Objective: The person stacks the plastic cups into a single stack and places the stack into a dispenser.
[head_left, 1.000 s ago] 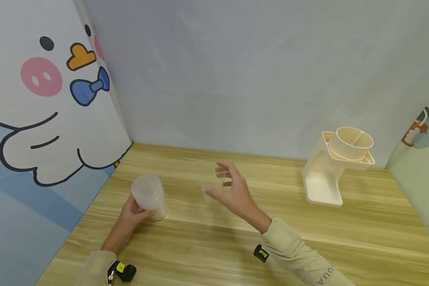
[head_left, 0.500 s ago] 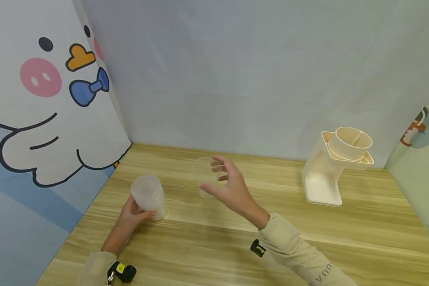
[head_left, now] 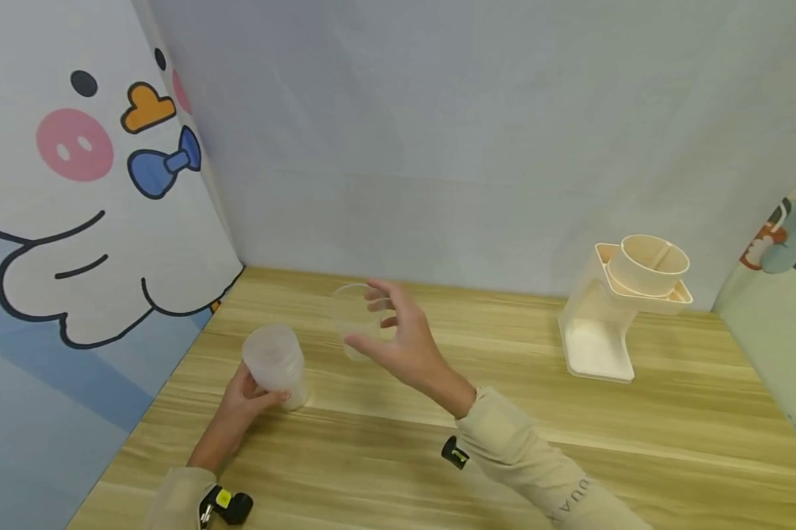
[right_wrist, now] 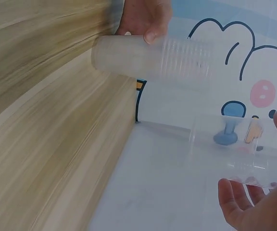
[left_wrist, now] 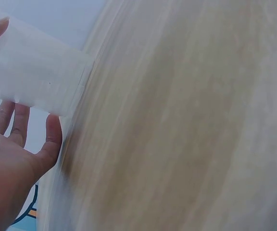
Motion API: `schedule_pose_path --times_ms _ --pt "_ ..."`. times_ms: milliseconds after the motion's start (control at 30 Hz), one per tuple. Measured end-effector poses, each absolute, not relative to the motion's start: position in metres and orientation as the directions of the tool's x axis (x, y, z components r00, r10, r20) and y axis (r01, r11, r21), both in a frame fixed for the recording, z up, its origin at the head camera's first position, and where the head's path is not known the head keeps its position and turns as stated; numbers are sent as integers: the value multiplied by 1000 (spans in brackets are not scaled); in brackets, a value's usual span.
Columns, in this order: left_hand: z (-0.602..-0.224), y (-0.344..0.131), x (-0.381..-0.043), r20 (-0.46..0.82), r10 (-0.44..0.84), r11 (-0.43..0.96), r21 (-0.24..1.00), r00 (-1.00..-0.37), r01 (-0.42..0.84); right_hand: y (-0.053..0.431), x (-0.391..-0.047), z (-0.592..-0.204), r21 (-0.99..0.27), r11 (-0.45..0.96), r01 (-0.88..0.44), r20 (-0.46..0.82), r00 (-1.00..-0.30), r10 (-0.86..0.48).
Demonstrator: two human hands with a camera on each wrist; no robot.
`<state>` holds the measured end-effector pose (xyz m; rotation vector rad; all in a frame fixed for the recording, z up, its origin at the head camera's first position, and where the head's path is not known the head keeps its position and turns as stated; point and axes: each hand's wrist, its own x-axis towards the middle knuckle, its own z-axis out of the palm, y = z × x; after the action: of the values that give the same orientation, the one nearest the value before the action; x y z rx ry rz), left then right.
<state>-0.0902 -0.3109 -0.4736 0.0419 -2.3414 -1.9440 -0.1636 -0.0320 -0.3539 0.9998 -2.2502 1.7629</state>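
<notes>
A stack of nested clear plastic cups [head_left: 275, 357] stands upright on the table at the left in the head view. My left hand [head_left: 241, 401] grips its lower part, thumb in front and fingers round the far side. The left wrist view shows the stack's base [left_wrist: 78, 82] down at the tabletop. Up and to the right of the stack, my right hand [head_left: 404, 342] holds a single transparent plastic cup [head_left: 353, 313] between thumb and fingers, its mouth up. In the right wrist view this cup [right_wrist: 230, 149] is see-through, and the stack [right_wrist: 148, 57] shows its ridged rims.
A cream-coloured stand [head_left: 599, 324] with a round funnel-like cup [head_left: 652, 265] on top is at the back right of the wood-grain table [head_left: 504, 353]. Grey cloth [head_left: 470, 147] hangs behind, and a cartoon-printed panel [head_left: 73, 221] borders the left.
My right hand has moved left with the single cup, closer to the stack and slightly farther back. The left hand and the stack have stayed in place.
</notes>
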Motion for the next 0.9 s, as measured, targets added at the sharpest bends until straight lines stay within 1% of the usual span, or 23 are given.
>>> schedule_pose_path --times_ms 333,633,900 --pt "-478 -313 -90 42 -76 155 987 -996 29 -49 -161 -346 -815 86 -573 493 -763 -418" --pt "-479 -317 -91 58 -63 186 982 -996 45 -65 -162 -341 -818 53 -573 498 -751 -433" --pt "-478 -315 -90 54 -68 159 986 -996 43 -81 -160 -334 -817 30 -576 503 -737 -451"
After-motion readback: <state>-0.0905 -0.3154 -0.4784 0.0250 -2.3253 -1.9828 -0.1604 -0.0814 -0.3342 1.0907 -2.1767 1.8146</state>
